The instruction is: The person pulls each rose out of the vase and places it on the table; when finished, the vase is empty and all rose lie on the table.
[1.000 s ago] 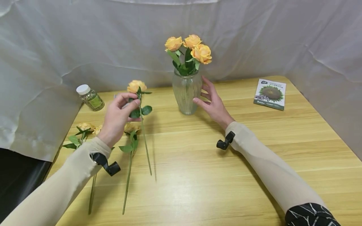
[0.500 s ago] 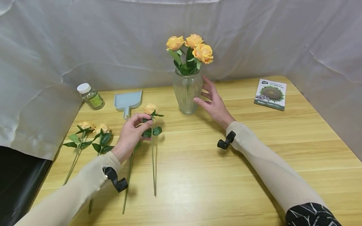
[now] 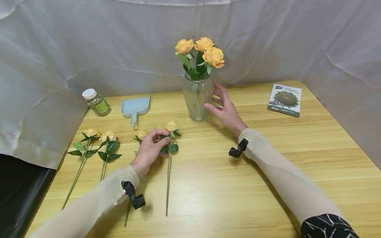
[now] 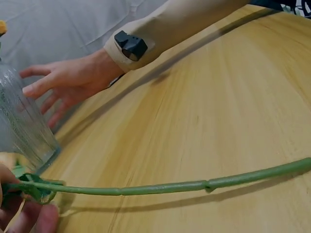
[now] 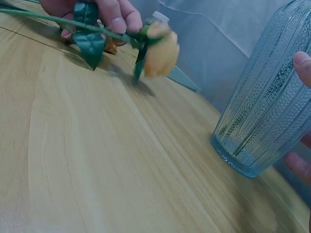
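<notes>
My left hand (image 3: 150, 148) pinches a yellow rose (image 3: 171, 126) by its stem just under the bloom, among green leaves. The rose's long stem (image 4: 194, 187) runs low along the table, with its shadow close by. My right hand (image 3: 225, 107) is at the right side of a ribbed clear glass vase (image 3: 194, 99), thumb on its near side and fingers spread behind. The vase stands upright with several leafy stems inside and three yellow roses (image 3: 204, 49) above its rim. In the right wrist view the vase (image 5: 262, 107) shows beside the thumb.
Two more yellow roses (image 3: 107, 136) lie on the table at left. Another rose (image 3: 140, 135) lies partly under my left hand. A light blue dustpan (image 3: 135, 105), a white-capped jar (image 3: 99, 105) and a sunflower seed packet (image 3: 284, 99) rest toward the back, before a grey curtain (image 3: 134, 43).
My left hand has moved right and toward me, carrying the rose lower, close to the table. The dustpan and the lying roses have come into view. The right hand has stayed at the vase.
</notes>
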A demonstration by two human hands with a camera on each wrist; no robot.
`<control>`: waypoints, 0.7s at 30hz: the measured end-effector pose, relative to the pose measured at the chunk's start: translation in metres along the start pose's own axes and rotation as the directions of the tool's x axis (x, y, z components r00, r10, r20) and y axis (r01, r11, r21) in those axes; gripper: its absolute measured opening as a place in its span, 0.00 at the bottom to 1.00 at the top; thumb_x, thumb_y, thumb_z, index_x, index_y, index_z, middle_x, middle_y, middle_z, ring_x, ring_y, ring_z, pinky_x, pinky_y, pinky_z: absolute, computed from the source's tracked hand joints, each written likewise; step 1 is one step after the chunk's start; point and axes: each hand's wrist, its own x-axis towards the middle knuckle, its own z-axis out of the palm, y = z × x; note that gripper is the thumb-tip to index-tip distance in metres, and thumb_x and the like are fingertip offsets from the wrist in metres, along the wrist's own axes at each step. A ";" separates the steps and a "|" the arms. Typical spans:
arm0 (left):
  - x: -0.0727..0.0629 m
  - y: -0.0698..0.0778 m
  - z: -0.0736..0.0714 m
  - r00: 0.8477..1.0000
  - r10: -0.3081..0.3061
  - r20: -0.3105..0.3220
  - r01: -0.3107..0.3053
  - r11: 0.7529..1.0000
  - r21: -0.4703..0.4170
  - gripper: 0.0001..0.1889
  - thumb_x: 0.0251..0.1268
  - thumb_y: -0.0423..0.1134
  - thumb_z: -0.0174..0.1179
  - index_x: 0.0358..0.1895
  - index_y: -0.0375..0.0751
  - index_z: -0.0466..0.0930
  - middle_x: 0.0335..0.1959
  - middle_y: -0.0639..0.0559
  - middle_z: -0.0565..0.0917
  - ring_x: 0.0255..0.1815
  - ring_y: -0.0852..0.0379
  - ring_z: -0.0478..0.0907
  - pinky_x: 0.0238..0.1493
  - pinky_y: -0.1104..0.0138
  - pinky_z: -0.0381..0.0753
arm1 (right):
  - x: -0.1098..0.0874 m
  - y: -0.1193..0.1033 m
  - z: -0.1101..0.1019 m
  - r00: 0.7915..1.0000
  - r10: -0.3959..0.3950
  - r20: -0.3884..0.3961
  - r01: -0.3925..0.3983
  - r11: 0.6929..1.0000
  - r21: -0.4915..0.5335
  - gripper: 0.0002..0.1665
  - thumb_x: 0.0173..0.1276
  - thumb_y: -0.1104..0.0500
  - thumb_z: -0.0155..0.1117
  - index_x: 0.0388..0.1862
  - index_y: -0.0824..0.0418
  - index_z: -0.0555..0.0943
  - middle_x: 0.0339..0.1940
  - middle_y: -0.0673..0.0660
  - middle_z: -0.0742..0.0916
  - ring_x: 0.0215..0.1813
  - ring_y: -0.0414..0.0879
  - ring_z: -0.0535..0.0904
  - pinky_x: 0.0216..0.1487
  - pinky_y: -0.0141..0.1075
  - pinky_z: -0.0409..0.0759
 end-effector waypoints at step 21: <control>-0.015 0.010 -0.008 0.998 -0.064 0.000 0.063 0.994 0.087 0.18 0.85 0.40 0.61 0.69 0.42 0.75 0.81 0.43 0.69 0.48 0.48 0.87 0.43 0.63 0.92 | 0.000 0.001 0.000 1.000 -0.024 -0.004 0.024 1.000 0.000 0.52 0.80 0.54 0.71 0.89 0.28 0.52 0.87 0.62 0.68 0.82 0.62 0.72 0.80 0.63 0.73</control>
